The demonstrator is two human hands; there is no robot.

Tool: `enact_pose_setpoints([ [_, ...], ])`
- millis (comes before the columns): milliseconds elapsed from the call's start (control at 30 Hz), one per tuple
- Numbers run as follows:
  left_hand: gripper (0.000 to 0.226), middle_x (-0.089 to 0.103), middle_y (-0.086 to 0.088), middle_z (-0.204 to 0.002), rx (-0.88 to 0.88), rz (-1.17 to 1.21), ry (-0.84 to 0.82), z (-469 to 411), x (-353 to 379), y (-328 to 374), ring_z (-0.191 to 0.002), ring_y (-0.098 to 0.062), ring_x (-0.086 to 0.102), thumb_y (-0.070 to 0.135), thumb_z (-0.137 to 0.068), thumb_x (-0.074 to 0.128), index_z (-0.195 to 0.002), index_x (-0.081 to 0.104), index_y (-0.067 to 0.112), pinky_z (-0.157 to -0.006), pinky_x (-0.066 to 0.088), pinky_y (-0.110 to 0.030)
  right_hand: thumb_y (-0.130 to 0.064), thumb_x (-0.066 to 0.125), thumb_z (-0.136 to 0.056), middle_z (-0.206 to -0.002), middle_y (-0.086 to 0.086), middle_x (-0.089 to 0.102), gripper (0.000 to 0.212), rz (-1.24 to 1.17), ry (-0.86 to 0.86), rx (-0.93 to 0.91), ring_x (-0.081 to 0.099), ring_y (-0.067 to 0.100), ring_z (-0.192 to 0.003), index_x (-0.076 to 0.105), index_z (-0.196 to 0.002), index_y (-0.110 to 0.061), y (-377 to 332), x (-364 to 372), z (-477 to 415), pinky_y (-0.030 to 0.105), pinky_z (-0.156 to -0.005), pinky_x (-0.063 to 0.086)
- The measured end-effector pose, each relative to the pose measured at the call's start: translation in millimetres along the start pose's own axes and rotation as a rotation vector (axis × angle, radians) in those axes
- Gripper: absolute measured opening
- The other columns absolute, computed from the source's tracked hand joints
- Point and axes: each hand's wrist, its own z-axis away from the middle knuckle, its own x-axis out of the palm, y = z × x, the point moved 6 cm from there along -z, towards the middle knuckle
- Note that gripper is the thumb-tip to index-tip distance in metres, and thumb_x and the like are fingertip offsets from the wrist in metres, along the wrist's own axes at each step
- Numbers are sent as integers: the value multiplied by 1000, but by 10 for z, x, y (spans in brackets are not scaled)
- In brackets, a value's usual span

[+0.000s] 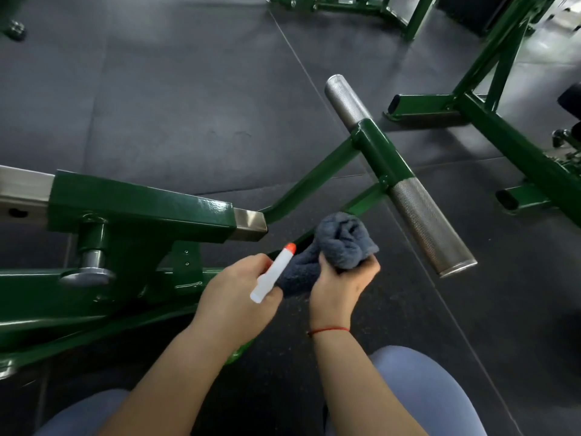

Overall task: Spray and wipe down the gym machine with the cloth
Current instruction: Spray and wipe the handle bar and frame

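A green gym machine (pixel 141 202) fills the left and middle of the view. Its crossbar carries two knurled steel handles, one far (pixel 344 100) and one near (pixel 430 228). My left hand (pixel 232 297) grips a spray bottle; its white head with an orange nozzle tip (pixel 273 272) points up and right, and a bit of green bottle shows under my wrist. My right hand (pixel 341 284) holds a bunched dark grey cloth (pixel 339 243) just left of the near handle. Both hands hover in front of the machine's frame.
Dark rubber floor mats (pixel 188 105) lie under everything. Other green machine frames (pixel 503 121) stand at the right and top. A steel pin knob (pixel 91 269) sticks out of the frame at the left. My knees in blue-grey leggings (pixel 424 394) are at the bottom.
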Motion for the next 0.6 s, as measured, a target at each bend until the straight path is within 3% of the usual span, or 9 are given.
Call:
enact_pose_setpoints([
  [33,25,51,7,-75,23,-56,2,-11,24,33,-65,-11,47,23,-89,63,-76,43,30,-53,30,-25,12,66,-84,-121,6,47,50,-65,66,76,51,17,-115,38,-121,-8,20,-56,-3,23,-100,48],
  [133,17,49,10,-79,53,-142,9,-35,96,59,-68,-11,46,30,-90,63,-87,47,30,-54,25,-18,12,64,-85,-129,13,48,51,-174,222,289,53,27,-119,36,-118,-16,173,-228,-32,49,-106,45],
  [233,14,48,9,-79,78,-166,26,-52,145,45,-69,-15,47,31,-89,62,-88,50,25,-53,25,-18,10,63,-86,-131,14,48,51,-190,228,280,55,26,-118,37,-122,-15,174,-274,-76,52,-104,46],
  [367,15,50,8,-81,116,-154,38,-64,134,66,-70,-17,49,28,-86,65,-90,50,26,-53,26,-20,2,64,-90,-138,10,43,58,-126,100,-17,49,17,-127,33,-138,-7,-89,-120,-93,33,-111,42],
  [467,14,53,8,-82,109,-111,84,-64,61,68,-69,-14,49,25,-85,67,-94,55,26,-55,29,-23,-7,67,-90,-140,15,36,69,130,7,-251,39,20,-135,28,-147,-2,-92,60,-65,22,-115,32],
  [600,11,53,4,-74,34,-42,147,-48,-57,-28,-64,-13,49,18,-85,66,-88,57,23,-55,40,-33,3,66,-88,-139,18,37,64,270,-68,-236,37,12,-128,33,-144,0,143,176,77,-5,-99,22],
])
